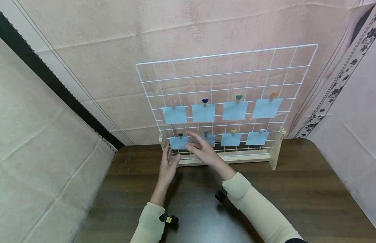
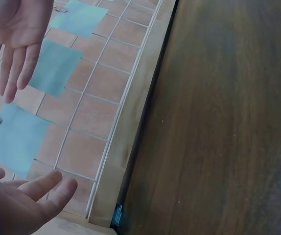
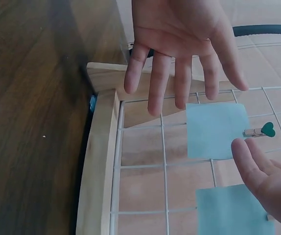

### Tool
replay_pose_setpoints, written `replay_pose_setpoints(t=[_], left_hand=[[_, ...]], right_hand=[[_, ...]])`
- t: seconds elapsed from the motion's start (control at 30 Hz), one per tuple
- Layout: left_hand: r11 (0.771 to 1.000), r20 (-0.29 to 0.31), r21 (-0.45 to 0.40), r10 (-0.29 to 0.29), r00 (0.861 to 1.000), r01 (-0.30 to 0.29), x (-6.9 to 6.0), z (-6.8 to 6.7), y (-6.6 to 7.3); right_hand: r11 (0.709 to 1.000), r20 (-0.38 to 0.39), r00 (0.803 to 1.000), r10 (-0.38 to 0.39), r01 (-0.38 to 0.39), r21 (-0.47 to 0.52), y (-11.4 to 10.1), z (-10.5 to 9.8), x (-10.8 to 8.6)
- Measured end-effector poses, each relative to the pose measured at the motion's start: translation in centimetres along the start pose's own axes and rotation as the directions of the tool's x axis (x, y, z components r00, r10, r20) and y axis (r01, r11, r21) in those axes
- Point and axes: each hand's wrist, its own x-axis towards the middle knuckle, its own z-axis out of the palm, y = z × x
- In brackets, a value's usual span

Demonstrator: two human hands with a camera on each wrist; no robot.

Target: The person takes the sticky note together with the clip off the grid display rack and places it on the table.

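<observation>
a pale, creased cloth (image 1: 100, 60) is hanging behind a dark wooden table (image 1: 297, 192), and a white wire rack (image 1: 227, 54) is standing near the table's far edge in a light wooden base (image 1: 242, 158). blue notes (image 1: 203, 113) are hanging on the rack in two rows of four, a small clip holding each one. the bottom-left note (image 1: 177, 144) is hanging near the rack's left edge, a green heart-topped clip (image 3: 267, 129) gripping its top edge. the left hand (image 1: 167, 168) is hovering beside that note, near the base's left end, its fingers spreading loosely apart and holding nothing. the right hand (image 1: 204, 153) is hovering in front of the lower row, just right of the same note, its thumb and fingers standing well apart and holding nothing; whether a fingertip is touching the paper, the views are not showing clearly. light sleeves (image 1: 261, 209) are covering both forearms.
</observation>
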Motion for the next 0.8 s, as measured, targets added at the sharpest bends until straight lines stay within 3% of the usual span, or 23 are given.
replay_pose_setpoints(t=[0.57, 0.8], left_hand=[[1.000, 0.013, -0.023, -0.018, 1.000, 0.019, 0.5, 0.3, 0.7], [1.000, -0.040, 0.016, 0.022, 0.999, -0.021, 0.0, 0.7, 0.6]], right_hand=[[1.000, -0.007, 1.000, 0.015, -0.015, -0.019, -0.3, 0.5, 2.3], [0.997, -0.061, 0.998, 0.032, -0.036, -0.063, -0.4, 1.3, 3.0]])
